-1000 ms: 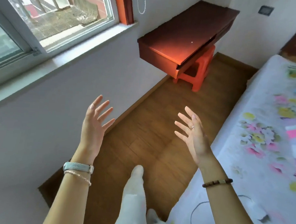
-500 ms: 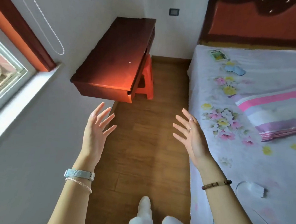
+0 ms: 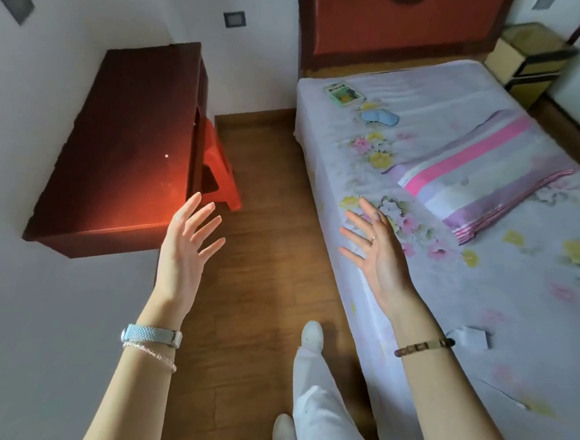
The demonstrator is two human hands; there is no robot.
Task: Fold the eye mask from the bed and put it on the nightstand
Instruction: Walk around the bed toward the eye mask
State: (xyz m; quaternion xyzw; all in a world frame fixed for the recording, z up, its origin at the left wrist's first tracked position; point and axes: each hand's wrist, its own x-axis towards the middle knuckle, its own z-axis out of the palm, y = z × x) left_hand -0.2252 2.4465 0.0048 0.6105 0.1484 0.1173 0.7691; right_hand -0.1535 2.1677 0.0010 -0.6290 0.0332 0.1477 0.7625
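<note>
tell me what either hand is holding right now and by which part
Nothing is held. The left hand and right hand are both open and empty; the eye mask lies untouched on the bed.

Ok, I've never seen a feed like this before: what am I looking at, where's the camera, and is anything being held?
There is one view, from a wide-angle camera worn on a person's head, looking forward and down. No machine: the left hand and right hand are bare, open, fingers spread, holding nothing. On the bed, near the headboard, lies the light blue eye mask, unfolded and untouched, beside a small green card or booklet. A folded striped blanket lies further along. A yellowish nightstand stands at the bed's far side, a dark wooden desk to the left.
</note>
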